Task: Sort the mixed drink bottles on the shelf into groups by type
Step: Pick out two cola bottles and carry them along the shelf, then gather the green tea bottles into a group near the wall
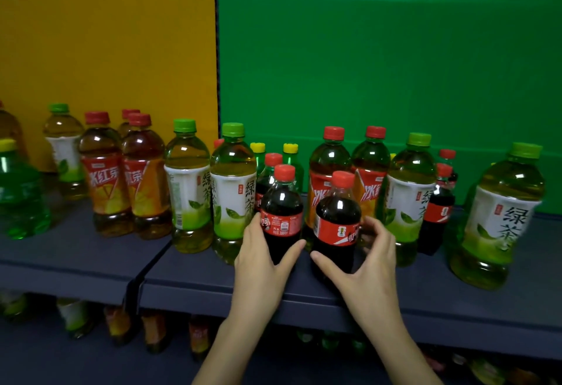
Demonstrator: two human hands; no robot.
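Both hands are on cola now: the left hand wraps the left cola bottle, the right hand cups the right cola bottle, each standing upright at the front edge of the shelf. They sit side by side, likely being paired as 1 group. Green tea bottles and iced tea bottles crowd behind, unsorted.
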